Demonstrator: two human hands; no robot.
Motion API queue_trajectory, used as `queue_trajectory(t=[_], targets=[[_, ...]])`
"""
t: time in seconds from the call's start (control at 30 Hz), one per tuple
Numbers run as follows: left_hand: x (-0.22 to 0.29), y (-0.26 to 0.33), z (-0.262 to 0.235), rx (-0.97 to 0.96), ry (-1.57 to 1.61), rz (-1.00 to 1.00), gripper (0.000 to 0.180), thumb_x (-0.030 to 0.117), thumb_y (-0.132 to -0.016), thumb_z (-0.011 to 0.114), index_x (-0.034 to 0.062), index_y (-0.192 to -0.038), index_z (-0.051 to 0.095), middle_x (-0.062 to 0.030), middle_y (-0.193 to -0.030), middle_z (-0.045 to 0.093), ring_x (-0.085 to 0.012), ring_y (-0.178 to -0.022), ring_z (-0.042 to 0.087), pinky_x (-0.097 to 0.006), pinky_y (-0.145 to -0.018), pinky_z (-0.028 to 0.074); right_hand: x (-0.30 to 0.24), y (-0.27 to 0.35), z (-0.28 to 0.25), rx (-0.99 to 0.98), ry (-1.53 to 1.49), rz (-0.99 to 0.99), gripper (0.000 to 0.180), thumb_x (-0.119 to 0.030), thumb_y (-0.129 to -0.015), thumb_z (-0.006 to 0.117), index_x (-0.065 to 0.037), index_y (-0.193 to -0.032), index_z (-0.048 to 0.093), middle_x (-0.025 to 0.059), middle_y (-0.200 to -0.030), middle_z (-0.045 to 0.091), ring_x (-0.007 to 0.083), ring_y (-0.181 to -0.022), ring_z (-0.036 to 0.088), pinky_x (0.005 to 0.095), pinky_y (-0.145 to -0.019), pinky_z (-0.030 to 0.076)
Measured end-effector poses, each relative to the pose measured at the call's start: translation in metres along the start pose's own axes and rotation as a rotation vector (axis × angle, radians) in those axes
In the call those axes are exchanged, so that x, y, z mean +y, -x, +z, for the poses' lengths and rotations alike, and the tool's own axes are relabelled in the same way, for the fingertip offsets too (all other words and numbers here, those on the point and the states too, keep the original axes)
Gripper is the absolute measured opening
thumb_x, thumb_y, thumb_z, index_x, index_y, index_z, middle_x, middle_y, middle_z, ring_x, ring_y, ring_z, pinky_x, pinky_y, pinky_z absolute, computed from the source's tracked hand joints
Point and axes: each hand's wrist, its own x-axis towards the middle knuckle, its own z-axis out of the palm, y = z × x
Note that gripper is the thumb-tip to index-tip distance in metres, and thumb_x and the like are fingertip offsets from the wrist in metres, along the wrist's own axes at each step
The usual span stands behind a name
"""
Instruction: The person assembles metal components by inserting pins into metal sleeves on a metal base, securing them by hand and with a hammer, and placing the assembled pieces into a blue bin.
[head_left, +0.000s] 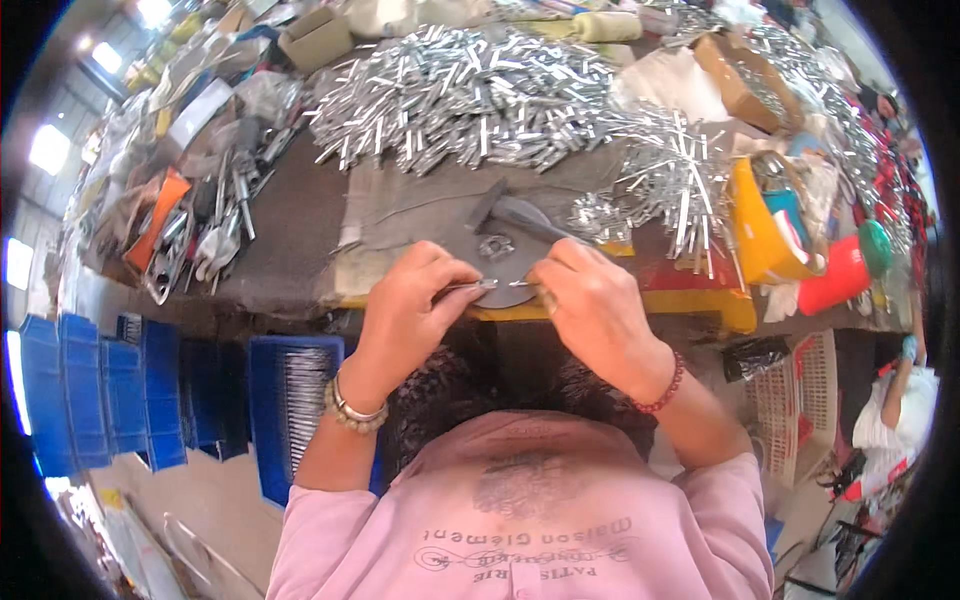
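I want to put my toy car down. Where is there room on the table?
The bare grey cloth between the silver tube pile and the left hand is free. The tool heap and yellow bin sides are crowded.

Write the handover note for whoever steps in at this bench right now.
Left hand: fingers pinched on one end of a thin metal piece.
Right hand: fingers pinched on its other end; the piece is held level over the round grey plate at the bench edge.
Supply: big pile of silver metal sticks at the back, a smaller pile to the right.
Blue crate of silver pieces below left.
Done: a crate part filled. Left: both piles.
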Motion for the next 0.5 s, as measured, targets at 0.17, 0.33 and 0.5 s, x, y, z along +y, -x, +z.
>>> queue_trajectory(t=[0.17, 0.33, 0.5], targets=[[-0.005, 0.005, -0.002, 0.018, -0.040, -0.049, 0.015, 0.006, -0.092, 0.084, 0.0019, -0.106, 0.080, -0.0068, -0.097, 0.066, -0.0177, -0.083, 0.064, -0.030, -0.071, 0.050, -0.006, -0.009, 0.012, 0.054, 0.035, -0.040, 0.004, -0.004, -0.087, 0.071, -0.007, -0.089, 0.070, 0.0085, -0.099, 0.061, 0.0309, -0.097, 0.068, 0.0439, -0.084, 0.057], [-0.001, 0.003, 0.001, 0.031, -0.022, -0.110, 0.017, 0.006, -0.092, 0.085, 0.0028, -0.108, 0.081, -0.0073, -0.098, 0.067, -0.0192, -0.086, 0.066, -0.031, -0.074, 0.051, -0.005, -0.010, 0.017, 0.073, 0.048, -0.051, 0.005, -0.005, -0.088, 0.071, -0.008, -0.092, 0.073, 0.0078, -0.097, 0.061, 0.0292, -0.097, 0.066, 0.0423, -0.086, 0.055], [0.000, 0.001, -0.001, 0.041, -0.095, -0.053, 0.017, 0.006, -0.090, 0.086, 0.0024, -0.107, 0.081, -0.0087, -0.099, 0.067, -0.0227, -0.090, 0.067, -0.033, -0.078, 0.052, -0.005, -0.010, 0.016, 0.068, 0.044, -0.055, 0.005, -0.005, -0.088, 0.070, -0.007, -0.093, 0.072, 0.0075, -0.096, 0.061, 0.0289, -0.096, 0.065, 0.0426, -0.087, 0.055]])
